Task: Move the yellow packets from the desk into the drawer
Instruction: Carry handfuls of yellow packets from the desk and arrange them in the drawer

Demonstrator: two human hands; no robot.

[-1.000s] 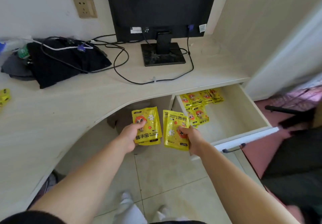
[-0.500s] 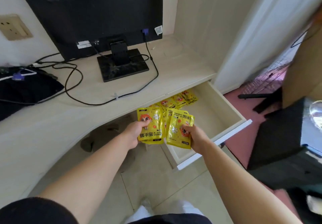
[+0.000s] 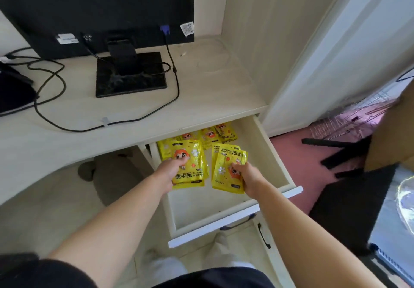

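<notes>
The task is in its middle part, as I judge it. The drawer under the surface stands wide open, and several yellow packets already lie flat at its back, partly under the edge of the surface. Both hands are over the open drawer.

The left hand holds a small bundle of packets near the left wall of the drawer. Its thumb is on the front and the other fingers are curled behind, so they are clamped on the bundle. The right hand holds a second bundle in the same way, with the print upside down, just beside the first one. Its fingers are also closed tight on the packets.

Both bundles are inside the outline of the drawer. It looks that they hang above its floor, though this angle does not show it well. So the carrying is done for these two bundles, and what is left for them is to lower them and let go. The front half of the drawer floor is bare, so I think there is enough room.

On the part of the surface that shows I see only a monitor on its stand and black cables, and no yellow packet. The left part of the surface is outside the view, so I cannot tell whether more packets wait there
</notes>
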